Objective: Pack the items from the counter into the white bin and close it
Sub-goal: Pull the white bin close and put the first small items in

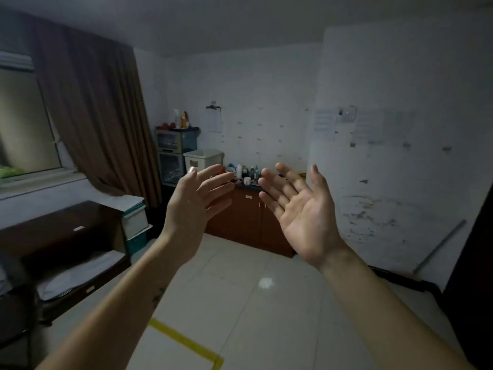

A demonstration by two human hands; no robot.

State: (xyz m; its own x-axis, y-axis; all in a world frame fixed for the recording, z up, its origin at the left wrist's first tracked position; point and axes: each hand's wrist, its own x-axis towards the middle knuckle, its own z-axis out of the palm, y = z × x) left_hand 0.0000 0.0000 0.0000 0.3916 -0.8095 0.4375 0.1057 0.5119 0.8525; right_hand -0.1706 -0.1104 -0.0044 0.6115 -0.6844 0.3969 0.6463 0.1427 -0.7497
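Observation:
Across the room a low brown cabinet carries a dark counter with several small items: bottles, a white mug and other bits too small to tell. A white bin with its lid down stands at the counter's left end. My left hand and my right hand are raised in front of me, far short of the counter, palms facing each other, fingers spread, holding nothing. My hands partly hide the counter.
A stack of glass-fronted boxes stands left of the bin beside a brown curtain. A dark desk and stacked plastic crates line the left wall. Yellow tape marks the tiled floor. A metal rod leans on the right wall.

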